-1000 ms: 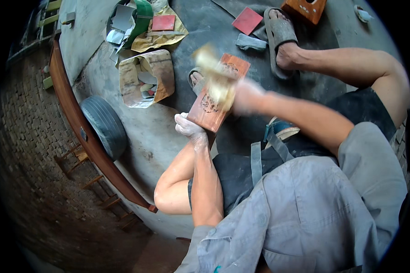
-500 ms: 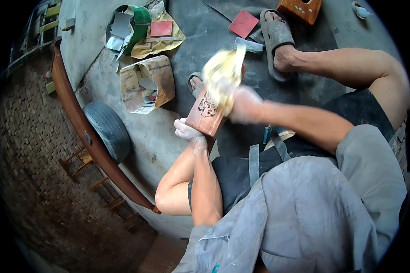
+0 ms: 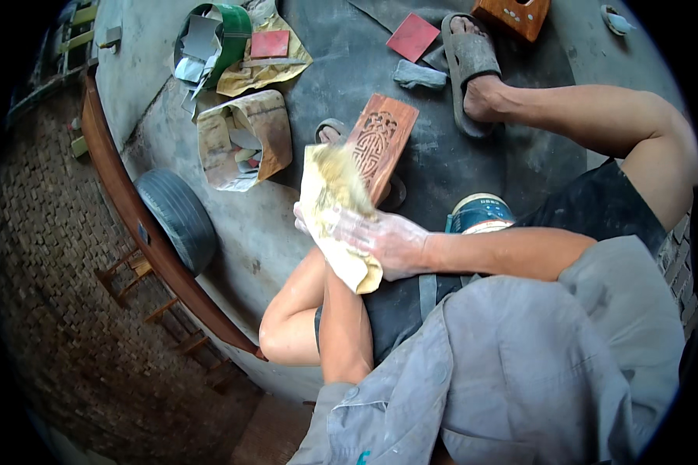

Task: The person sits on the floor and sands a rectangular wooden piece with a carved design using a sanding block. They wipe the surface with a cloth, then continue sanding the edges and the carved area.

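A reddish-brown wooden board with pierced carving slants up from my lap, its near end covered. My left hand grips that near end from the left side; most of its fingers are hidden. Over the board's lower part lies a crumpled pale yellow sheet, apparently sandpaper, with a blurred, darker worn patch. My right hand, dusted white, presses this sheet with its fingers laid across it.
Ahead on the left stand a green tin of scraps and a cut-open tan container. Red squares, a grey rag-like piece and a wooden box lie beyond. A tyre leans by a long wooden beam; a round tin sits near my lap.
My right hand and the yellow sheet have moved down the board toward me, uncovering the carving at its far end. My left hand is now mostly covered. The round tin shows more.
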Available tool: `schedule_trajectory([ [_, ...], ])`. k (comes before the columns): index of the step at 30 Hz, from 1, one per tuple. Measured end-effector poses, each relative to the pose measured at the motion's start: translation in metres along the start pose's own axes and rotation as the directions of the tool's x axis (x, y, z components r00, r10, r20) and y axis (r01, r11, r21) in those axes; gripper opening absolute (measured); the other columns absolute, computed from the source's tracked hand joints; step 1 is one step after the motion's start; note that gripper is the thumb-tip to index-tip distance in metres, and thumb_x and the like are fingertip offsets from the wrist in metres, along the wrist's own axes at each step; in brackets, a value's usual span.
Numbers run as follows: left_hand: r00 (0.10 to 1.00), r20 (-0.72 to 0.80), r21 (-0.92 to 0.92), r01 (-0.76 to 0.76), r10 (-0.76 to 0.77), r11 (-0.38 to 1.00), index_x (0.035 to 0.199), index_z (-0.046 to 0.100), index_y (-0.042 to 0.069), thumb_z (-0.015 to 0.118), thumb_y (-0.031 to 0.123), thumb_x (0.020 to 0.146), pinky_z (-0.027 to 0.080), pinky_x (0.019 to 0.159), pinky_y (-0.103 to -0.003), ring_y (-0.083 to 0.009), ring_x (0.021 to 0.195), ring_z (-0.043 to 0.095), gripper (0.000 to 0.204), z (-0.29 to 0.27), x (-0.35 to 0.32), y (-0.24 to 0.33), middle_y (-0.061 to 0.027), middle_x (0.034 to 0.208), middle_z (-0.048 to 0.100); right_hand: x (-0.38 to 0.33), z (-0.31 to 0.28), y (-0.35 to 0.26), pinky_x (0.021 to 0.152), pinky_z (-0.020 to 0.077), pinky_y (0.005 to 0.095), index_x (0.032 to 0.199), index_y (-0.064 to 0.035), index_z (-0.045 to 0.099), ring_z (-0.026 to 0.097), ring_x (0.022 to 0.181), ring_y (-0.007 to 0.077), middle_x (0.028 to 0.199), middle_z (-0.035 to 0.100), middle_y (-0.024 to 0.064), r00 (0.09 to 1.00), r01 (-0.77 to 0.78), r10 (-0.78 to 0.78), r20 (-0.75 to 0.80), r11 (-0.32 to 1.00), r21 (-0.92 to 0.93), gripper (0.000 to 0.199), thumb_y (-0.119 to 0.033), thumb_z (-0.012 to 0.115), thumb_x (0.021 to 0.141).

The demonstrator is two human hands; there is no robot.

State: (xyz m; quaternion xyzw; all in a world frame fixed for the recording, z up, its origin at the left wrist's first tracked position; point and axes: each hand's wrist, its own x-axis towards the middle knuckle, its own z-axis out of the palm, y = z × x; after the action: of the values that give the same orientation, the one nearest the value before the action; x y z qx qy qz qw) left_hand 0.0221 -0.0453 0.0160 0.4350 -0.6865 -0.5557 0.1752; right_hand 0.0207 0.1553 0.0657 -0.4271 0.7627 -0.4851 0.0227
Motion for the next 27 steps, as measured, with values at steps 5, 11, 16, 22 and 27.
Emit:
schedule_trajectory([
  [5,1.0,0.008,-0.01,-0.008,0.008,1.0,0.067,0.032,0.006,0.04,0.025,0.103,0.038,0.055,-0.036,-0.0142,0.058,0.043,0.042,0.012,-0.009,0.001,-0.0016,0.062,0.045,-0.015,-0.015,0.134,0.106,0.0503,0.0401,0.133,-0.0164,0.063,0.066,0.12,0.0258,0.124,0.07,0.0139,0.922,-0.216,0.297,0.249,0.927,-0.306,0.045,-0.022,0.06,0.089],
  [11,0.977,-0.05,0.184,-0.194,0.206,0.964,0.069,0.036,0.007,0.043,0.023,0.103,0.04,0.055,-0.036,-0.0152,0.059,0.045,0.039,0.018,-0.011,-0.001,-0.0021,0.063,0.047,0.018,-0.02,0.037,0.116,0.0424,0.0434,0.145,-0.0046,0.055,0.048,0.142,0.0389,0.148,0.053,0.0239,0.908,-0.398,0.389,0.154,0.917,0.032,0.058,-0.022,0.058,0.089],
  [16,0.893,-0.116,0.462,-0.338,0.434,0.82,0.076,0.043,0.005,0.054,0.014,0.099,0.044,0.055,-0.04,-0.0189,0.059,0.05,0.027,0.011,-0.009,-0.033,-0.0057,0.066,0.055,0.01,0.042,0.04,0.114,0.0449,0.0471,0.134,-0.0033,0.063,0.064,0.126,0.0217,0.132,0.068,0.0093,0.996,-0.022,0.011,-0.087,0.992,-0.124,0.053,-0.024,0.059,0.086],
  [22,0.755,0.283,0.642,-0.608,0.592,0.468,0.072,0.04,0.004,0.049,0.022,0.103,0.044,0.057,-0.037,-0.019,0.057,0.049,0.036,0.001,-0.012,-0.006,-0.0096,0.061,0.054,0.014,-0.012,0.149,0.099,0.0545,0.0432,0.136,-0.0097,0.06,0.063,0.122,0.0337,0.134,0.061,0.0209,0.75,-0.662,0.662,0.002,0.75,-0.019,0.047,-0.019,0.063,0.089],
  [27,0.523,0.475,0.552,-0.803,0.708,0.224,0.073,0.043,0.005,0.052,0.027,0.1,0.045,0.057,-0.038,-0.0238,0.058,0.051,0.036,0.001,-0.023,0.024,-0.0114,0.064,0.055,0.025,0.02,0.016,0.113,0.0466,0.0464,0.141,-0.0019,0.057,0.057,0.135,0.0312,0.143,0.059,0.0174,1.0,0.008,-0.008,-0.009,0.999,-0.041,0.059,-0.018,0.061,0.085],
])
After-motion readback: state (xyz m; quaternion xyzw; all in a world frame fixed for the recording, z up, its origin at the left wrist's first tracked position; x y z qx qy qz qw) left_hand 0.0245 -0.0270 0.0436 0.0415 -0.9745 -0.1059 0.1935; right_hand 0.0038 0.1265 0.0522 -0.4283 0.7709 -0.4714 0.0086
